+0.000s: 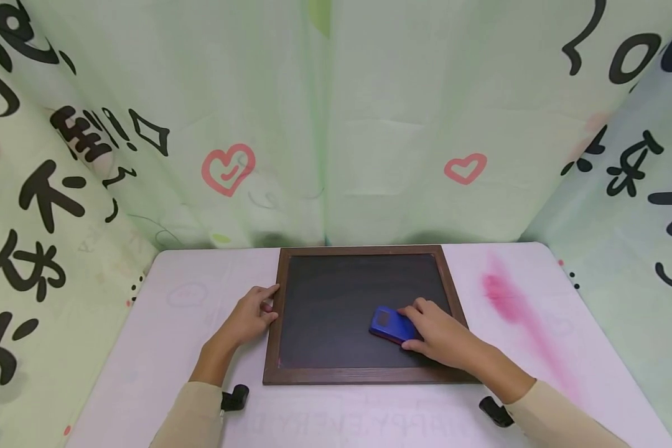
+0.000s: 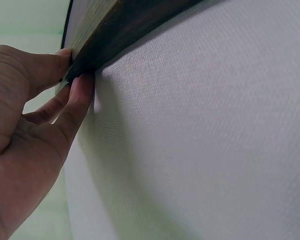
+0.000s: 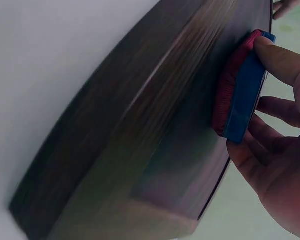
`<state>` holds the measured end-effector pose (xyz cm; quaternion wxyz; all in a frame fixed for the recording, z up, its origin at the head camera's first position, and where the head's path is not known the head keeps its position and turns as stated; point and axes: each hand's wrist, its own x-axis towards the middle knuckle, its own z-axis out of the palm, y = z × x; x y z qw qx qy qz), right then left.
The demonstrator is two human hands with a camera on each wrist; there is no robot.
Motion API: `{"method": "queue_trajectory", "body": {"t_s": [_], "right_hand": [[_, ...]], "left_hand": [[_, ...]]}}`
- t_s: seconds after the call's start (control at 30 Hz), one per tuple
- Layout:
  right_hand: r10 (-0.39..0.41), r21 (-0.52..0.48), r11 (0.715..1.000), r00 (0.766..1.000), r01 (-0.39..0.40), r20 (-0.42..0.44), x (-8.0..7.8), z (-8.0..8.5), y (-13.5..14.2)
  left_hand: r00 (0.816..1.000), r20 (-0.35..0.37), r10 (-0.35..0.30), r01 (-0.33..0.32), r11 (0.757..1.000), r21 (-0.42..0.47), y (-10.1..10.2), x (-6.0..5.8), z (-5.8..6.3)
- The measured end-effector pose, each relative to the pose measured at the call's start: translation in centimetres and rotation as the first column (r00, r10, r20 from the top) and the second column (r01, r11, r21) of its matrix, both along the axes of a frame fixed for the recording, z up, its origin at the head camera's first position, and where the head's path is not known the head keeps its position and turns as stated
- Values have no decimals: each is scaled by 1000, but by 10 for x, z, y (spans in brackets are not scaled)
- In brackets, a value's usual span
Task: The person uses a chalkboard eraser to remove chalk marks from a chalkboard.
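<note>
A wood-framed blackboard [image 1: 341, 305] lies on the white table, its dark face bare of marks. My right hand [image 1: 445, 336] grips a blue board eraser [image 1: 391, 325] by its edges, over the lower right part of the board. In the right wrist view the eraser's red felt pad [image 3: 229, 92] faces the board. At the left side of the frame [image 1: 274, 323], my left hand [image 1: 249, 317] pinches the wooden edge. The left wrist view shows the fingers of that hand [image 2: 35, 110] at the frame's corner, thumb on one face and fingertips by the table.
The white table [image 1: 201, 292] carries a pink smear [image 1: 506, 295] to the right of the board. Pale green curtains [image 1: 381, 124] with black lettering and red hearts stand behind and at both sides. Black wrist mounts [image 1: 235, 398] show at both sleeves.
</note>
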<state>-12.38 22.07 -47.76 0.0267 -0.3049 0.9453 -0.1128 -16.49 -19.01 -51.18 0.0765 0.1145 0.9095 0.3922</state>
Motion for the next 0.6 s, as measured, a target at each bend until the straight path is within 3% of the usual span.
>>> {"method": "queue_trajectory", "body": {"t_s": [0.3, 0.6], "right_hand": [[88, 13, 996, 995, -89, 46, -10, -4, -54], [211, 57, 975, 976, -215, 60, -12, 0, -110]], "left_hand": [[1000, 8, 0, 0, 1000, 2, -1, 0, 1], [1000, -6, -8, 8, 1000, 1, -2, -1, 0]]}}
